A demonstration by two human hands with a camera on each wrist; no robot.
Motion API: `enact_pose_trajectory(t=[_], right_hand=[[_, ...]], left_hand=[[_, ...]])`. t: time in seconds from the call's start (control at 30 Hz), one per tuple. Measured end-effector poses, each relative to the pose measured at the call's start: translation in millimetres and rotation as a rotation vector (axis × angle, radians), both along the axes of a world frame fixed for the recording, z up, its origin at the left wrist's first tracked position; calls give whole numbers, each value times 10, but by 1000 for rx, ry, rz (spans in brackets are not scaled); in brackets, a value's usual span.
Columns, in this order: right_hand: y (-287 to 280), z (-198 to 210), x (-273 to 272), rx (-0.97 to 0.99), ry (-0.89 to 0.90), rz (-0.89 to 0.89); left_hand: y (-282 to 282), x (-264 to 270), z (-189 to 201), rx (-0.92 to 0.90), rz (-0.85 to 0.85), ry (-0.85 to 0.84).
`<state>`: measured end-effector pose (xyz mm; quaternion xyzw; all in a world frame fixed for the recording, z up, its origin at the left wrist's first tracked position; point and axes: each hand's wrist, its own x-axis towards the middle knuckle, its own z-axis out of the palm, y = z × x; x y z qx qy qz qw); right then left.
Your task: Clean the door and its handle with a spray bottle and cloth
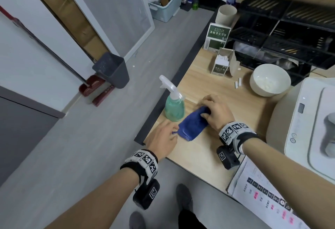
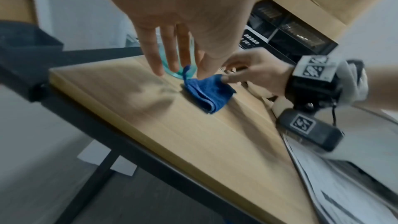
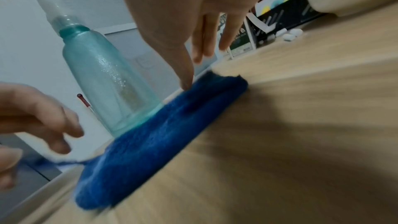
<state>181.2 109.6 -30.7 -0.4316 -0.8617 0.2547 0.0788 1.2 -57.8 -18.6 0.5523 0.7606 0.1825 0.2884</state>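
A small room with a grey floor (image 1: 76, 138): a frosted glass door (image 1: 116, 11) in a white frame stands at the far side, and a wooden counter (image 1: 199, 149) with a dark edge fills the right. On the counter sit a white appliance (image 1: 308, 119), a black drawer unit (image 1: 290, 34) and a pale bowl (image 1: 270, 80).

Near the counter's left edge the teal spray bottle (image 1: 174, 108) stands upright, with the folded blue cloth (image 1: 192, 125) lying flat just beside its base.

The right hand (image 1: 217, 110) rests on the cloth's far end, fingers loosely bent, the index tip pressing the fabric. The left hand (image 1: 163, 139) reaches the near corner with fingers nearly straight. Its thumb and forefinger look set to pinch a corner that is standing up, but whether they have it is unclear. Neither grip has closed round anything.

The cloth looks soft, light and limp, so it is best gathered in a bunch. The bottle seems light, smooth plastic, best taken at the neck under the trigger. It stands close to the edge, so a nudge could tip it off. The floor toward the door looks open, apart from a grey bin (image 1: 112, 69).
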Motion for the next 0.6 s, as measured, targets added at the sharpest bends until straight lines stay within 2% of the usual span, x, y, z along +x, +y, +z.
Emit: enact_pose_trajectory(t=[0.07, 0.13, 0.2, 0.27, 0.37, 0.6], right_hand=[[3, 50, -24, 118, 68, -70], [-55, 74, 16, 117, 104, -118], [-158, 19, 69, -5, 59, -38], [-257, -98, 134, -90, -64, 82], [-213, -203, 175, -101, -133, 96], [-17, -216, 83, -56, -98, 86]], left_hand=[[43, 46, 31, 43, -138, 18], [92, 100, 25, 41, -259, 9], [137, 146, -27, -13, -400, 81], [158, 163, -99, -113, -508, 186], [186, 150, -162, -185, -543, 240], [137, 11, -204, -117, -531, 184]])
